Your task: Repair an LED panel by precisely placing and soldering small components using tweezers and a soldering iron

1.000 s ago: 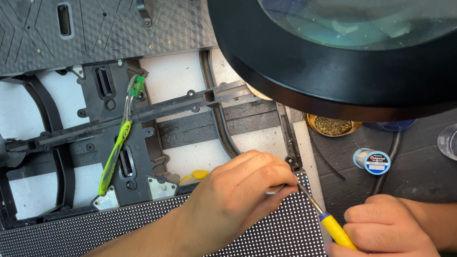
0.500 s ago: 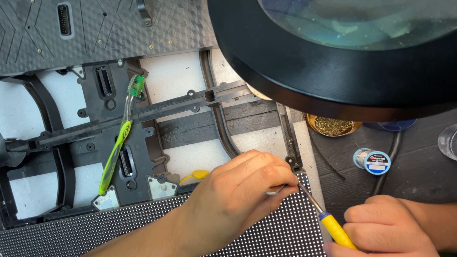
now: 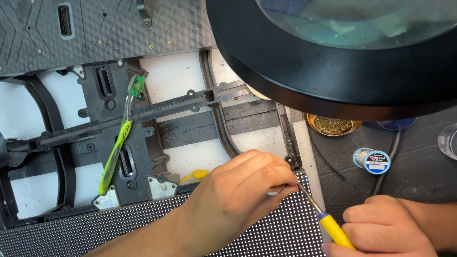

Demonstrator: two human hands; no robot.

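Your left hand [image 3: 238, 195] rests on the dotted LED panel [image 3: 143, 223], fingers curled and pinching a small metal piece [image 3: 275, 190] at the panel's upper right corner. Your right hand [image 3: 385, 228], just right of the panel, is closed around a yellow-handled tool [image 3: 333, 228], whose tip meets that corner. A green toothbrush [image 3: 119, 143] lies above the panel.

A black panel [image 3: 143, 223] covered in a fine grid of white dots. A tool [image 3: 333, 228] with a yellow handle, blue collar and silver tip. A lime-green toothbrush [image 3: 116, 147] with green and white bristles. A dark grey plastic frame [image 3: 143, 112] over white foam [image 3: 176, 76]. A black-rimmed magnifier lamp [image 3: 309, 71]. A silver solder spool [image 3: 372, 160] with a blue label. Brass-gold wool [image 3: 332, 125].
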